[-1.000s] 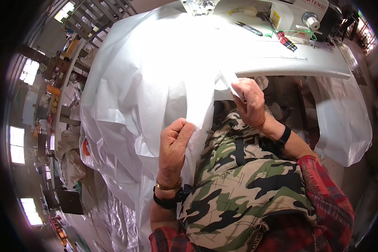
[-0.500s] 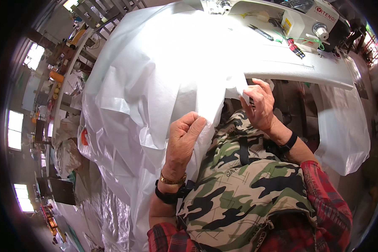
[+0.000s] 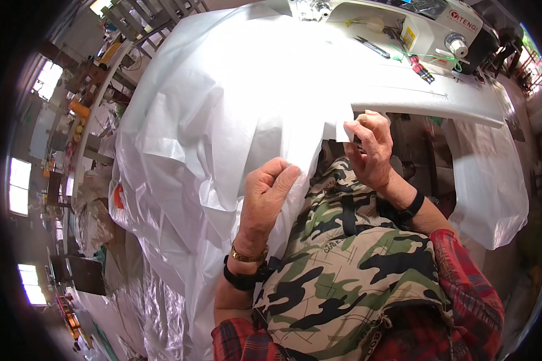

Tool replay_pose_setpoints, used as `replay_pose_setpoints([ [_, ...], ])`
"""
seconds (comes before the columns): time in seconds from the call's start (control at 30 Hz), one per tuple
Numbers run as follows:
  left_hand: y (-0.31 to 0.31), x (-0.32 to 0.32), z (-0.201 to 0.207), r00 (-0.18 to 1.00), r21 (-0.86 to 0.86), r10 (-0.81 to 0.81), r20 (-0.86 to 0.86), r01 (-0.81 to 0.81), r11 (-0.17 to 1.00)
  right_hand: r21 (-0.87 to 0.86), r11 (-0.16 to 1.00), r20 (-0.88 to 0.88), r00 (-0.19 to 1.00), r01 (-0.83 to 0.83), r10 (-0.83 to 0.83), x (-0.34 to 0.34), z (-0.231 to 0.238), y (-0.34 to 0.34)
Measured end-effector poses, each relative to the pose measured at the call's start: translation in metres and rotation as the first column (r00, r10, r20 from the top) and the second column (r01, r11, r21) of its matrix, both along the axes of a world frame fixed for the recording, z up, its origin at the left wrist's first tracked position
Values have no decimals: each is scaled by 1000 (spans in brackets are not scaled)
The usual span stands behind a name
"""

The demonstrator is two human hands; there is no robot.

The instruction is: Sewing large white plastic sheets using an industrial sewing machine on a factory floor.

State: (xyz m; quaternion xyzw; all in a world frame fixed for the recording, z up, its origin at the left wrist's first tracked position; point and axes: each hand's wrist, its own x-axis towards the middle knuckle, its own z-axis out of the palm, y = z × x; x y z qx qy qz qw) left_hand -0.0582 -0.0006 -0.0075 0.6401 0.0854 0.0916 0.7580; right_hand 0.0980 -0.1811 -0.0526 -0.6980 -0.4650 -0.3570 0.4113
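Observation:
A large white plastic-like sheet (image 3: 180, 120) covers the worktable and falls in folds down over its near left side. My left hand (image 3: 265, 195) pinches a fold along the sheet's near edge between thumb and fingers. To the right and a little farther off, my right hand (image 3: 372, 150) has thumb and index finger closed on a small corner of the same sheet, below the table's front edge. The other right fingers are bent. Under the bright light, the far part of the sheet is washed out.
A white sewing machine (image 3: 430, 36) stands at the far right. On its bed lie a black slim tool (image 3: 373, 47) and a red-and-black handled tool (image 3: 421, 69). A white plastic bag or sheet (image 3: 488, 186) hangs at the right. A cluttered bench (image 3: 93, 114) runs along the left.
My right fingers have closed in on the sheet's corner, which now stands out flatter. My left hand has shifted slightly to the right, still pinching the fold.

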Motion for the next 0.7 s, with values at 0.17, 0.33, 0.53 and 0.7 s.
replay_pose_setpoints([
  [0.17,-11,1,11,999,105,39,-7,-39,994,6,1000,6,1000,20,-20,-5,6,1],
  [0.33,-16,5,23,999,27,-21,28,21,999,73,986,-55,986,-151,156,-12,34,18],
  [0.53,-14,7,11,995,-82,-102,-15,101,992,63,978,-198,958,-197,206,-18,47,27],
  [0.7,-18,7,14,996,3,-83,-42,83,997,33,977,-271,939,-211,212,-25,45,31],
])
